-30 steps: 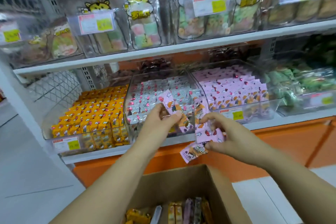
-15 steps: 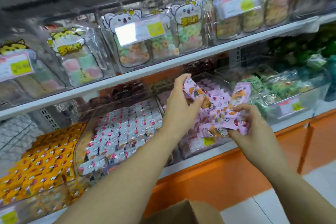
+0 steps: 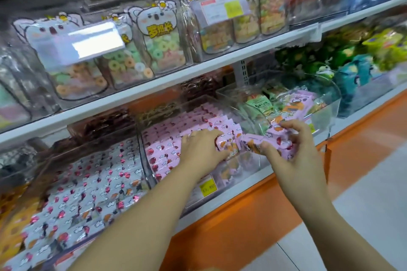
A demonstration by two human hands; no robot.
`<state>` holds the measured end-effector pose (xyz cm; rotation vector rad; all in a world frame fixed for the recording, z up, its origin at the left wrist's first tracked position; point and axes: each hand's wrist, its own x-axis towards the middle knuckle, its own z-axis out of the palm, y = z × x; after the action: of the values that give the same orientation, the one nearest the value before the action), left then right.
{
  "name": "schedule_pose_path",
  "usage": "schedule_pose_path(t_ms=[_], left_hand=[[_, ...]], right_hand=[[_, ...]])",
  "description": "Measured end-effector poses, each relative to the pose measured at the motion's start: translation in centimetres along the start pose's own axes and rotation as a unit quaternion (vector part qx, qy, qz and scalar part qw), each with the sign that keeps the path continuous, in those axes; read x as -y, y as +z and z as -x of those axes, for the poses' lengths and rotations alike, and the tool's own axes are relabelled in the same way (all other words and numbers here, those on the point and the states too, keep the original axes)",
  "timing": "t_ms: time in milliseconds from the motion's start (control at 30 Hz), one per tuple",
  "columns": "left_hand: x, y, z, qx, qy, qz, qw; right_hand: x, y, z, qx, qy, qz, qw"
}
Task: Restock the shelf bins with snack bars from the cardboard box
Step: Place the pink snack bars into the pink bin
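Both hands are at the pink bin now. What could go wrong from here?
1. The right hand grips a loose bunch of pink bars at the front wall of the pink bin; one may slip out onto the floor.
2. That bunch sits close to the bin of green packets, so a bar might land there.
3. The left hand lies on the stacked rows and may knock them askew.

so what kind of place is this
Most likely a shop's snack aisle: white shelves hold clear bins of pink snack bars, bagged sweets stand above, and a yellow price tag sits on a bin front.
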<state>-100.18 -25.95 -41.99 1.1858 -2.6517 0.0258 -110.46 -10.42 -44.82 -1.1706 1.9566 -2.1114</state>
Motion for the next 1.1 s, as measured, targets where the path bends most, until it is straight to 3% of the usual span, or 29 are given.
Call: schedule_pose_path(t_ms=[200,267,400,500,633,733,933,1033,1100], left_hand=[[0.1,-1.0,-0.3,0.087,0.036,-0.074,0.993],[-0.1,-2.0,-0.2,0.069,0.073,-0.043,0.994],[-2.2,-3.7,0.5,0.013,0.232,0.072,0.970],[-3.0,-3.9,0.9,-0.018,0.288,0.080,0.954],[-1.8,-3.7,0.5,-0.044,0.209,0.099,0.972],[-1.5,-3.9,0.3,-0.061,0.097,0.228,0.967],[-3.4,-3.2,-0.3,-0.079,0.017,0.418,0.905],[-3.4,-2.2,-0.5,-0.061,0.008,0.429,0.901],[-3.2,-1.5,-0.5,-0.056,0.016,0.394,0.917]], right_hand=[[-0.4,0.5,-0.1,-0.011,0.008,-0.003,1.000],[-0.2,0.5,-0.1,-0.007,0.025,-0.020,0.999],[0.4,1.0,-0.1,0.018,0.037,-0.086,0.995],[0.8,1.3,0.1,0.030,0.034,-0.112,0.993],[1.0,1.0,-0.4,-0.046,0.062,-0.146,0.986],[0.6,0.8,-0.5,-0.090,0.082,-0.143,0.982],[-0.2,1.3,0.0,0.008,0.065,-0.040,0.997],[-0.5,1.2,-0.1,0.024,0.063,-0.020,0.998],[-1.0,1.1,-0.4,0.024,0.083,-0.027,0.996]])
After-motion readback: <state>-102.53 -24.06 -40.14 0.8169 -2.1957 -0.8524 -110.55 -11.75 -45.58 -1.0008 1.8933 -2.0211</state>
